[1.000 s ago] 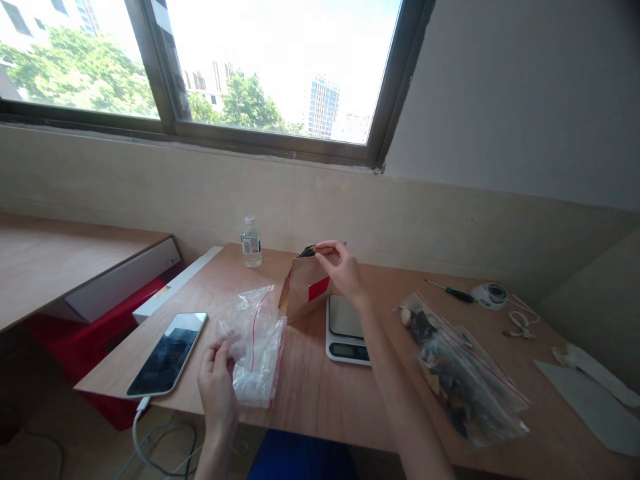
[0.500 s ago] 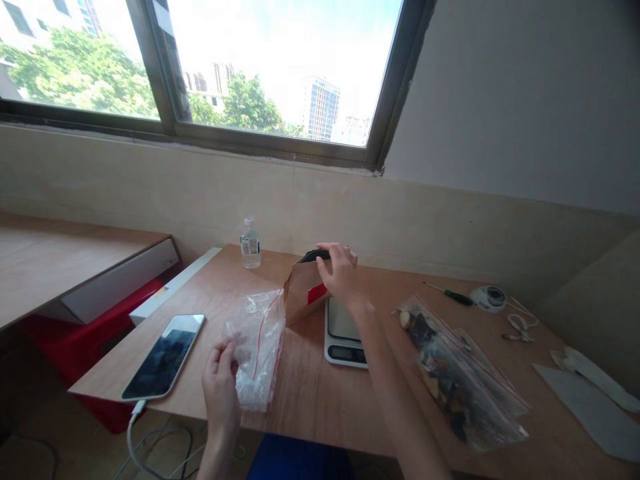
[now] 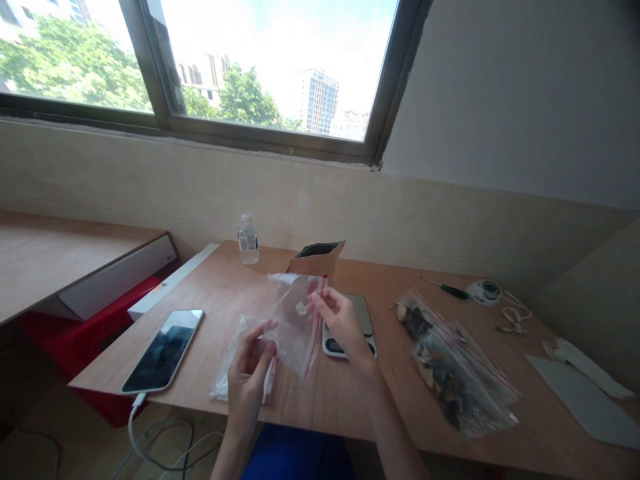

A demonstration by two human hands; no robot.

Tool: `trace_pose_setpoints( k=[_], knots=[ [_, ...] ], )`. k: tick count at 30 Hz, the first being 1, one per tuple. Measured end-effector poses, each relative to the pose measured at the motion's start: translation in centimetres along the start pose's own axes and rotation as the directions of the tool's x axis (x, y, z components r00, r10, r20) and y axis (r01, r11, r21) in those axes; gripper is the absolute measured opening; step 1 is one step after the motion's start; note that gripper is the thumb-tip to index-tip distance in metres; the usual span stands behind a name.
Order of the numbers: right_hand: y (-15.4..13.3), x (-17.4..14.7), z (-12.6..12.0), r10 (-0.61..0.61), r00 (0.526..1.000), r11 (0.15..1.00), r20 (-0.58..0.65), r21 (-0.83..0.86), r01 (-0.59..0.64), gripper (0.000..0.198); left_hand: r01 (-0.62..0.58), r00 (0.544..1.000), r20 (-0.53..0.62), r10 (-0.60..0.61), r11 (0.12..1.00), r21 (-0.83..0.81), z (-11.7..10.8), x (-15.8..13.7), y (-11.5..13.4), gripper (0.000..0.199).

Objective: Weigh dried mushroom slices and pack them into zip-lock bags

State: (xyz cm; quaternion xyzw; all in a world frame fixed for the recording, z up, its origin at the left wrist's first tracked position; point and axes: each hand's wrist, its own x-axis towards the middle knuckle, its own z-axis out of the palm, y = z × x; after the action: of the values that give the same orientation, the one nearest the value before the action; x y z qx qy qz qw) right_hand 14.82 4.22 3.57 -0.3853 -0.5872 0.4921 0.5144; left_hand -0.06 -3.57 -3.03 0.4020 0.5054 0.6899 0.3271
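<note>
Between my hands hangs a clear zip-lock bag (image 3: 295, 333) with a red seal strip along its right side. My left hand (image 3: 250, 363) pinches the bag's left edge. At the red strip, the fingers of my right hand (image 3: 337, 317) grip the other side. More clear plastic bags (image 3: 227, 373) lie on the table, partly behind my left hand. Behind the held bag stands a brown paper pouch (image 3: 320, 259), its top open on a dark inside. A white kitchen scale (image 3: 364, 313) sits partly hidden by my right hand.
Filled zip-lock bags (image 3: 440, 367) with dark and tan pieces lie at the right. A phone (image 3: 165, 350) on a charging cable, a water bottle (image 3: 248, 240), a green screwdriver (image 3: 454, 291), a white camera (image 3: 484, 292) and a white sheet (image 3: 585, 400) are also on the table (image 3: 310, 413).
My right hand has left the paper pouch and come down to the zip-lock bag. That bag is now lifted off the others and held between both hands.
</note>
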Motion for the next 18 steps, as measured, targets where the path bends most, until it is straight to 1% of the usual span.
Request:
trace_pose_setpoints(
  k=[2,3,5,7,10,12,14,16,18],
  knots=[
    [0.2,0.2,-0.3,-0.01,0.99,0.999,-0.137,0.034,0.015,0.032,0.027,0.997,0.07,-0.027,1.0,0.006,-0.1,0.1,0.2,0.048],
    [0.2,0.2,-0.4,-0.021,0.985,0.999,-0.173,0.038,0.028,0.032,0.046,0.992,0.115,-0.046,0.999,0.0,-0.3,0.1,0.2,0.051],
    [0.4,-0.1,-0.3,-0.041,0.982,0.999,-0.183,0.015,0.044,0.031,0.08,0.977,0.198,-0.072,0.996,-0.034,-0.5,0.2,0.3,0.052],
    [0.8,-0.6,0.1,-0.046,0.979,0.999,-0.2,-0.037,0.039,0.031,0.1,0.967,0.241,-0.085,0.994,-0.049,-0.6,0.2,0.5,0.047],
    [1.7,-1.6,0.9,-0.084,0.969,0.983,-0.233,-0.177,0.043,0.03,0.138,0.965,0.224,-0.138,0.99,0.013,-0.5,0.2,0.8,0.041],
    [2.3,-2.2,1.3,-0.139,0.968,0.962,-0.207,-0.262,0.082,0.03,0.193,0.957,0.207,-0.202,0.979,0.063,-0.3,0.2,1.0,0.042],
    [2.8,-2.7,1.5,-0.177,0.969,0.948,-0.174,-0.293,0.121,0.029,0.248,0.942,0.211,-0.26,0.965,0.083,-0.2,0.4,1.1,0.045],
    [3.3,-3.0,1.2,-0.169,0.973,0.951,-0.154,-0.283,0.121,0.029,0.287,0.929,0.216,-0.301,0.953,0.094,-0.5,0.6,1.1,0.048],
    [3.8,-3.4,-0.3,-0.099,0.983,0.962,-0.155,-0.269,0.055,0.034,0.312,0.92,0.207,-0.333,0.941,0.132,-1.2,0.9,1.1,0.05]
  ],
)
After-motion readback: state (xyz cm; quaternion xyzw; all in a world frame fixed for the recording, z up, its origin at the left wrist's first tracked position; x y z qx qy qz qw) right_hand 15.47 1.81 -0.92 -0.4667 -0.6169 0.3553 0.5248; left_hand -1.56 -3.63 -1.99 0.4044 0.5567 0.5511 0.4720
